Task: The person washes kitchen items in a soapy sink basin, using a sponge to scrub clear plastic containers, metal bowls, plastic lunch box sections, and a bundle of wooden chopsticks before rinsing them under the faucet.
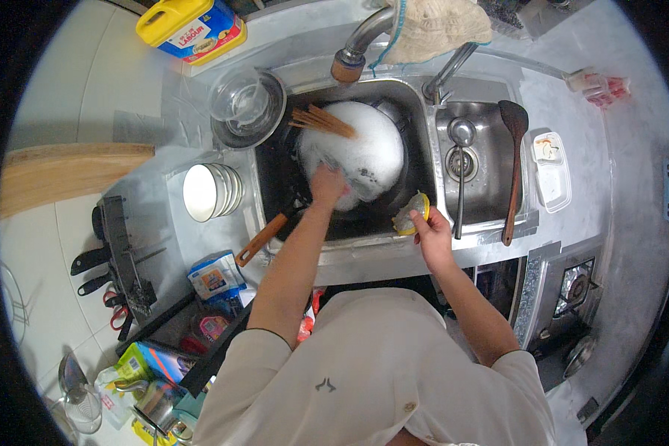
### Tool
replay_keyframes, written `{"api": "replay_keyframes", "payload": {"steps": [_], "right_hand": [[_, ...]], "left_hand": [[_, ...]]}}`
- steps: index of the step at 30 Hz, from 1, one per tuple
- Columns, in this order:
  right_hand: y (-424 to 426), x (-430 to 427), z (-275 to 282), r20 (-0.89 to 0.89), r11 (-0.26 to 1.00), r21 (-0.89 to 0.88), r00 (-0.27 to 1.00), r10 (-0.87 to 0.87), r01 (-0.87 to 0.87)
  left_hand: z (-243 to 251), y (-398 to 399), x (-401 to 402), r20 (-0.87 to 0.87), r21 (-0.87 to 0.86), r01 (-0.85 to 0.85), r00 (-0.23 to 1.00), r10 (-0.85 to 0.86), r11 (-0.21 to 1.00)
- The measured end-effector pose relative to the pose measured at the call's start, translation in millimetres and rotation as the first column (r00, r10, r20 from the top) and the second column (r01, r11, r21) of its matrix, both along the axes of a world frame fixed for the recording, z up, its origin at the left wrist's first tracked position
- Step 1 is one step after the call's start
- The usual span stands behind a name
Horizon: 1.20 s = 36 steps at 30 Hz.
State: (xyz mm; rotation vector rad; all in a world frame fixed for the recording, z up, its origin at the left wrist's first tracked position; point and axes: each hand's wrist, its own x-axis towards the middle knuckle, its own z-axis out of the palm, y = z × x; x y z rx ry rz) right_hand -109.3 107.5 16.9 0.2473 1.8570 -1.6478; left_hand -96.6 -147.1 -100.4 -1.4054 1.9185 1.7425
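My left hand (328, 184) reaches into thick white suds (368, 134) that fill a round vessel in the large sink; its fingers are partly hidden by foam. In my right hand (434, 234), at the sink's front right corner, is a grey scouring pad with a yellow edge (411, 216). A bundle of bamboo chopsticks (326, 121) leans in the foam, tips to the left. A pan's wooden handle (262, 240) sticks out over the front left rim.
Stacked white bowls (200, 192) and a metal basin (276, 103) stand left of the sink. A ladle (461, 134) and a dark spatula (515, 120) lie across the small sink. Right of it is a plastic container (553, 187). A faucet (357, 44) overhangs the back.
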Motion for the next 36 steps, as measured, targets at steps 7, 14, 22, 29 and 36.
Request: {"api": "replay_keyframes", "payload": {"steps": [7, 14, 22, 29, 36], "right_hand": [[3.7, -2.6, 2.7, -0.033, 1.000, -0.001, 0.999, -0.006, 0.005], [-1.2, -3.0, 9.2, -0.045, 0.999, 0.030, 0.999, 0.027, -0.026], [1.1, -6.7, 9.5, -0.066, 1.000, 0.011, 0.997, 0.027, -0.027], [-2.6, -6.1, 15.8, -0.100, 0.999, -0.009, 0.994, 0.036, -0.037], [4.3, -0.4, 18.8, -0.059, 0.997, 0.059, 0.997, 0.051, -0.048]], "left_hand": [[35.8, -44.4, 9.4, 0.164, -0.443, 0.215, 0.974, -0.158, 0.870], [-5.0, -6.4, 0.4, 0.327, -0.492, 0.322, 0.929, -0.171, 0.809], [51.0, -18.8, 0.3, 0.069, -0.264, 0.080, 0.996, -0.064, 0.961], [65.4, -32.8, 29.5, 0.194, -0.712, 0.305, 0.951, -0.240, 0.632], [8.6, -38.9, 9.8, 0.347, -0.506, 0.442, 0.891, -0.294, 0.741]]}}
